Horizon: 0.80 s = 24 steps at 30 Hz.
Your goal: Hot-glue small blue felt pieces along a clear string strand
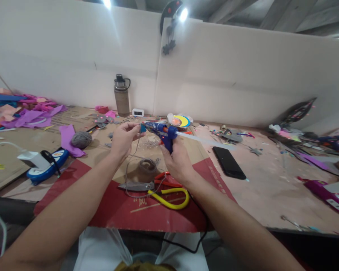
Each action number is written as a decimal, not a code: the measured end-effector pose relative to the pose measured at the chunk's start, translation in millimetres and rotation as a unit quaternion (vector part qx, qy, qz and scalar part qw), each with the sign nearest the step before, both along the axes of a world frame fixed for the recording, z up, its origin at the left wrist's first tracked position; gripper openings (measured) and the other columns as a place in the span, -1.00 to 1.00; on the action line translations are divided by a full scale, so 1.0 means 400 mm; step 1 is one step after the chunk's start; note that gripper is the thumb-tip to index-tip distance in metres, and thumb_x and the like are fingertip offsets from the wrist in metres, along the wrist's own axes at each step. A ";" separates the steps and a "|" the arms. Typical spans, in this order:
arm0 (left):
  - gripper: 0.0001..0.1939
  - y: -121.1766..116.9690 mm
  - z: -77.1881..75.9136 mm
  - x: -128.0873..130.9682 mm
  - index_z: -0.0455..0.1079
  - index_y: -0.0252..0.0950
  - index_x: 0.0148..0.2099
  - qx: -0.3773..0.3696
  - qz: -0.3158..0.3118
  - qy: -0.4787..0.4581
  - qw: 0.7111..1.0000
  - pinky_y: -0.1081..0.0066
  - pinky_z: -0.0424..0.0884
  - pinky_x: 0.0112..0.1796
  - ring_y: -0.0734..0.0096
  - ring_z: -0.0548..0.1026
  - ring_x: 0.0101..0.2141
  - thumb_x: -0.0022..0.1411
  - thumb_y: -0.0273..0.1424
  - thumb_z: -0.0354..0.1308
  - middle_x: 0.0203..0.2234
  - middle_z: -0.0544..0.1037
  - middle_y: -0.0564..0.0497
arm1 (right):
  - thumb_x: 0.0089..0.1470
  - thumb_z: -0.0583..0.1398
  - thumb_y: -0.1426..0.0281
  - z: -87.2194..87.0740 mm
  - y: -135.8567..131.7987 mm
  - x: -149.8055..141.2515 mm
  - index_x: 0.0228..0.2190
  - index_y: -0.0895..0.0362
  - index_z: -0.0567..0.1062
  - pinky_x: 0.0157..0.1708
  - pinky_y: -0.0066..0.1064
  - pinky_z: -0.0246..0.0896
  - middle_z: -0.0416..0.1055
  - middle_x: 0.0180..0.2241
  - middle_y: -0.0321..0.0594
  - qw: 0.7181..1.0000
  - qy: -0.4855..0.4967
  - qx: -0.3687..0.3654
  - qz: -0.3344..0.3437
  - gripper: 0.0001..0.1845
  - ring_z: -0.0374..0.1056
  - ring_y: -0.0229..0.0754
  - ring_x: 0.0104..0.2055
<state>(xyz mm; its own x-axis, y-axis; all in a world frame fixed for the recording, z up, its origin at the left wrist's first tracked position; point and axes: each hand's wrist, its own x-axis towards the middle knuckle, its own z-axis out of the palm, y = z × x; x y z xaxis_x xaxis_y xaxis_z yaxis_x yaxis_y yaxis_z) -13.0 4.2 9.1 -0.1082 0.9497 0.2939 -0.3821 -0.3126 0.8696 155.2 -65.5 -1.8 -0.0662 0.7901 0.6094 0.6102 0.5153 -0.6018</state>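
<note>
1. Pinching a small teal piece between thumb and fingertips, the left hand is nearly closed above the middle of the surface.
2. Wrapped around the grip of a blue glue gun, the right hand is closed; the gun's nozzle points left at the teal piece, though I cannot tell whether they touch. A translucent glue stick juts from its rear.
3. A thin grey cord hangs by the left hand and loops down towards the surface's front edge, across scissors with one red and one yellow handle, lying on red-and-brown cardboard.
4. Behind the scissors sits a grey roll.
5. Right of the cardboard lies a black phone.
6. Towards the left edge are a grey yarn ball and a blue power strip.
7. Along the back edge stand a bottle and a small white clock.
</note>
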 end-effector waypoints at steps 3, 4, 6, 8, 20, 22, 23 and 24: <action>-0.76 0.000 0.001 0.000 0.40 -0.35 -0.47 -0.002 0.002 -0.002 1.000 0.31 0.55 -0.24 0.51 0.48 -0.46 -0.11 -0.35 0.39 -0.53 0.46 0.06 | 0.15 0.05 0.33 0.000 0.000 0.001 0.00 0.19 0.30 -0.11 -0.07 0.28 0.42 -0.12 0.05 1.000 -0.002 -0.007 -0.006 -0.62 0.36 0.04 -0.12; -0.76 -0.001 0.002 0.000 0.41 -0.35 -0.47 -0.002 0.002 -0.002 1.000 0.30 0.55 -0.24 0.51 0.48 -0.46 -0.11 -0.35 0.39 -0.53 0.46 0.06 | 0.15 0.05 0.33 0.000 -0.001 0.001 0.00 0.19 0.30 -0.10 -0.07 0.28 0.42 -0.12 0.06 1.000 -0.004 -0.008 -0.006 -0.61 0.36 0.04 -0.11; -0.76 -0.003 0.003 0.002 0.41 -0.35 -0.47 -0.001 0.001 -0.002 1.000 0.29 0.55 -0.25 0.50 0.48 -0.46 -0.12 -0.34 0.39 -0.53 0.45 0.06 | 0.15 0.05 0.33 0.001 -0.001 0.000 0.02 0.20 0.29 -0.09 -0.07 0.27 0.41 -0.10 0.06 1.000 -0.005 -0.007 -0.003 -0.60 0.35 0.04 -0.10; -0.76 -0.005 0.004 0.003 0.41 -0.35 -0.47 0.001 0.000 -0.002 1.000 0.29 0.56 -0.25 0.49 0.48 -0.45 -0.12 -0.34 0.40 -0.53 0.45 0.06 | 0.16 0.05 0.33 0.002 -0.002 -0.002 0.03 0.19 0.28 -0.08 -0.08 0.27 0.40 -0.08 0.06 1.000 -0.003 -0.006 0.002 -0.59 0.34 0.04 -0.08; -0.75 -0.007 0.006 0.004 0.40 -0.36 -0.48 -0.001 0.001 0.000 1.000 0.29 0.55 -0.22 0.52 0.47 -0.46 -0.12 -0.34 0.40 -0.54 0.44 0.07 | 0.15 0.06 0.33 -0.002 0.000 0.000 0.02 0.17 0.28 -0.07 -0.06 0.27 0.42 -0.11 0.05 1.000 0.005 -0.001 0.001 -0.60 0.35 0.06 -0.06; -0.75 -0.006 0.006 0.004 0.40 -0.36 -0.48 -0.002 0.000 0.002 1.000 0.28 0.55 -0.23 0.51 0.47 -0.46 -0.12 -0.34 0.39 -0.54 0.44 0.07 | 0.16 0.05 0.32 -0.001 -0.001 0.000 0.04 0.15 0.28 -0.07 -0.07 0.27 0.42 -0.10 0.05 1.000 0.007 -0.003 -0.002 -0.59 0.35 0.05 -0.07; -0.76 -0.005 0.006 0.004 0.40 -0.36 -0.48 -0.002 -0.001 0.000 1.000 0.29 0.55 -0.23 0.51 0.47 -0.46 -0.12 -0.35 0.39 -0.54 0.44 0.07 | 0.16 0.05 0.31 0.000 -0.001 0.000 0.04 0.15 0.27 -0.08 -0.07 0.28 0.42 -0.11 0.04 1.000 0.007 -0.004 -0.003 -0.59 0.36 0.04 -0.08; -0.76 -0.004 0.005 0.003 0.40 -0.36 -0.48 -0.002 -0.002 -0.003 1.000 0.29 0.55 -0.24 0.51 0.47 -0.46 -0.12 -0.36 0.39 -0.54 0.44 0.07 | 0.16 0.05 0.31 0.000 -0.002 0.000 0.04 0.15 0.28 -0.09 -0.08 0.28 0.42 -0.11 0.04 1.000 0.007 -0.005 -0.003 -0.59 0.36 0.04 -0.09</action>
<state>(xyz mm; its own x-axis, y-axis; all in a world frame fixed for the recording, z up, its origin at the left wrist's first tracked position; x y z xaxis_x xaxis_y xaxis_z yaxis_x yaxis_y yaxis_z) -11.7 2.7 11.2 -0.1057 0.9513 0.2895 -0.3883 -0.3075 0.8687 155.3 -66.1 -1.7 -0.0521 0.7967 0.6021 0.6049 0.5049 -0.6158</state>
